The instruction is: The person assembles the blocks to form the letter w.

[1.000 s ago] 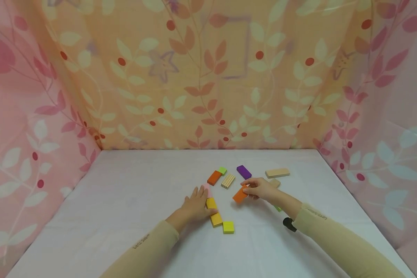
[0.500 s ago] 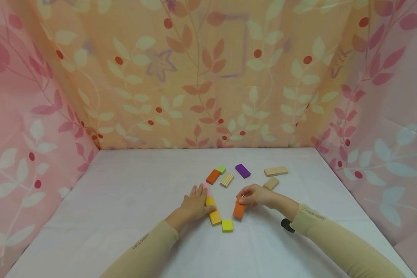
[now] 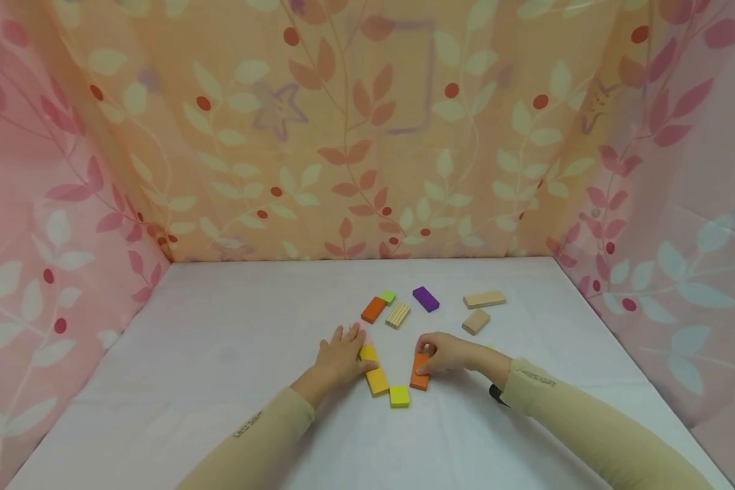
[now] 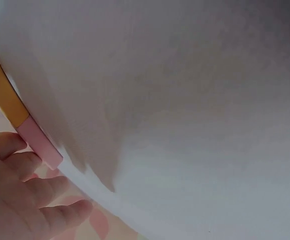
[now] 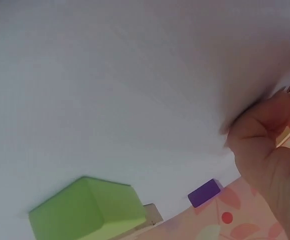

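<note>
My left hand [image 3: 339, 355] lies along a slanted row of a pink block [image 4: 40, 142] and two yellow-orange blocks [image 3: 376, 382]. Its fingers are fairly straight and spread, the fingertips beside the pink block and the thumb on the yellow-orange ones. At the near end of the row sits a small square yellow block [image 3: 399, 396]. Just right of it, my right hand [image 3: 448, 352] pinches an orange block [image 3: 419, 378] low at the table, its long side pointing away from me. In the right wrist view only a red-orange edge of this block shows past the fingers.
Farther back lie a red-orange block [image 3: 373, 309], a small green block [image 3: 388, 297], a striped wooden block [image 3: 398, 315] and a purple block [image 3: 425, 299]. Two plain wooden blocks [image 3: 484, 299] are at the right. Another green block [image 5: 87, 210] is mostly hidden behind my right arm.
My right hand has brought the orange block toward me, turned it lengthwise and lowered it beside the yellow square. My left hand stays on the row. The head view shifts slightly.
</note>
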`<state>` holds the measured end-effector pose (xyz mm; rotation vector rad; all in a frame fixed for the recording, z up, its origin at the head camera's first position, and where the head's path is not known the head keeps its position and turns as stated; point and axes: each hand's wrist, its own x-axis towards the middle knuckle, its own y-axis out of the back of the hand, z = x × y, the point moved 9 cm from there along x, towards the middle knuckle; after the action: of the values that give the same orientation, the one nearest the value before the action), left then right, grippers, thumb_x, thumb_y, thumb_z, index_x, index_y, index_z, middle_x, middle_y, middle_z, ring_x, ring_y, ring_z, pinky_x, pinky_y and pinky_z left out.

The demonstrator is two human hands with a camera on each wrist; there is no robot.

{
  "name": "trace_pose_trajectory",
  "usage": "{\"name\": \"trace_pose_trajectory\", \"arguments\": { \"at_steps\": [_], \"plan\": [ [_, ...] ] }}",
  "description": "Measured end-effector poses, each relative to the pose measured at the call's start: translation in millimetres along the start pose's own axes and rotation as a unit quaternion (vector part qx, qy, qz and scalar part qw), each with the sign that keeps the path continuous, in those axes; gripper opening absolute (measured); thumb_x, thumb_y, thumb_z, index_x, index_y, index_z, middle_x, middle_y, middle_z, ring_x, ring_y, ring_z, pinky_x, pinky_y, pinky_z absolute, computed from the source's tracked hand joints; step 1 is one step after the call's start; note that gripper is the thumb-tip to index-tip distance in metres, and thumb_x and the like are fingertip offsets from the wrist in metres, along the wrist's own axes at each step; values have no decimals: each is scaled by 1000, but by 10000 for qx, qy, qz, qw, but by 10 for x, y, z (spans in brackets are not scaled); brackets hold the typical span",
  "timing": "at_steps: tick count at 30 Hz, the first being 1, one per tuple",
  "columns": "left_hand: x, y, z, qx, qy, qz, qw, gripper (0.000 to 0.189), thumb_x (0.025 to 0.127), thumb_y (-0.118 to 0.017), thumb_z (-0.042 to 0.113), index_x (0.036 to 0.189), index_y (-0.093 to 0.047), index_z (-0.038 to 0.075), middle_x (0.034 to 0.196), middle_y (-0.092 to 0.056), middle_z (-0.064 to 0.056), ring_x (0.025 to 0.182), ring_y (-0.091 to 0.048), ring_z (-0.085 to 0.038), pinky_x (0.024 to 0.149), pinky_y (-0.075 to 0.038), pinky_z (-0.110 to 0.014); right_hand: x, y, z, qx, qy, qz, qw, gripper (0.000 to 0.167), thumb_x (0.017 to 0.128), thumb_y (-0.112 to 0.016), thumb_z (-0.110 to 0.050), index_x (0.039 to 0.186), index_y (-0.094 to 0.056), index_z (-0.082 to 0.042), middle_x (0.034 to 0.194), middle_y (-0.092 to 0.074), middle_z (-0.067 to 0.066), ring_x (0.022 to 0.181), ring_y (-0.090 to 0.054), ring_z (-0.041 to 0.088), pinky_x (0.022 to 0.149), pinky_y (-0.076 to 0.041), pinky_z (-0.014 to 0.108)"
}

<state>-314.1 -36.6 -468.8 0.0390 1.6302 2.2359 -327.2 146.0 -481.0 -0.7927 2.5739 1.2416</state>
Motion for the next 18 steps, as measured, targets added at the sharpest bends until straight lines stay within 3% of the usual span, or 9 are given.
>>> {"name": "trace_pose_trajectory", "arguments": {
  "at_steps": [7,18],
  "plan": [
    [3,8,-57,18,134,59,9999,80,88,-65,51,148,-39,5,156,-31,-12,143,-22,-40,108,-22,-65,62,-41,-91,-321,124,-177,9993,28,80,-81,-25,97,-60,-18,86,-52,6,80,-48,21,64,-37,30],
    [39,-28,9,59,-59,83,9999,80,89,-64,50,148,-39,3,156,-31,-13,141,-25,-42,106,-25,-66,40,-11,-92,-494,45,-207,9986,28,81,-81,-24,96,-58,-17,88,-52,6,80,-48,20,64,-37,30]
  ]
}}
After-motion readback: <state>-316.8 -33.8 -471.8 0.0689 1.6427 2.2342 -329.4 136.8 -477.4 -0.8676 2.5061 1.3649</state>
